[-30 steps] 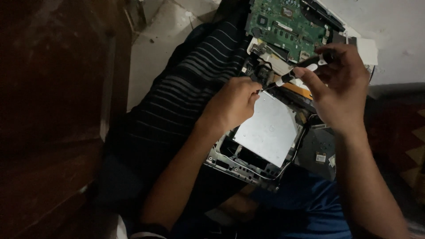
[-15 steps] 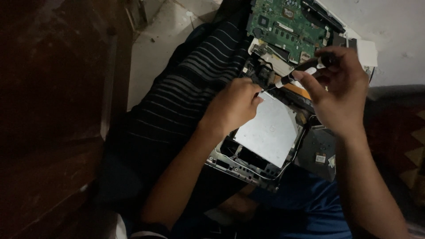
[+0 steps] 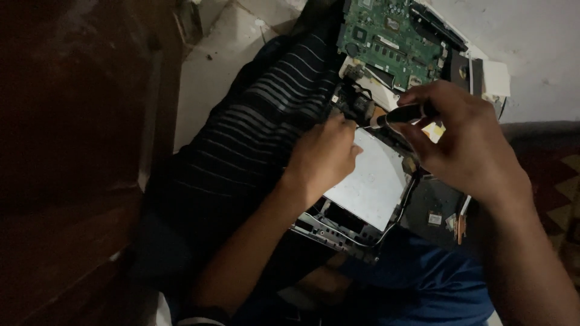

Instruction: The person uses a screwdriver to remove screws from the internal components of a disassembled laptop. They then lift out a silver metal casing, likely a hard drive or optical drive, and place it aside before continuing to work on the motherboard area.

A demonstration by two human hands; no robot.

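Pinching a black-handled screwdriver (image 3: 403, 113) in your right hand (image 3: 465, 145), you keep that grip pressed together around the handle, its pale tip pointing left toward your left hand (image 3: 323, 158). That hand rests curled on the opened laptop chassis (image 3: 362, 208), fingertips at the near-left edge of the silver plate (image 3: 374, 181); whether they pinch anything, you cannot tell. The green circuit board (image 3: 393, 36) lies at the far end, beside striped dark cloth (image 3: 260, 139).
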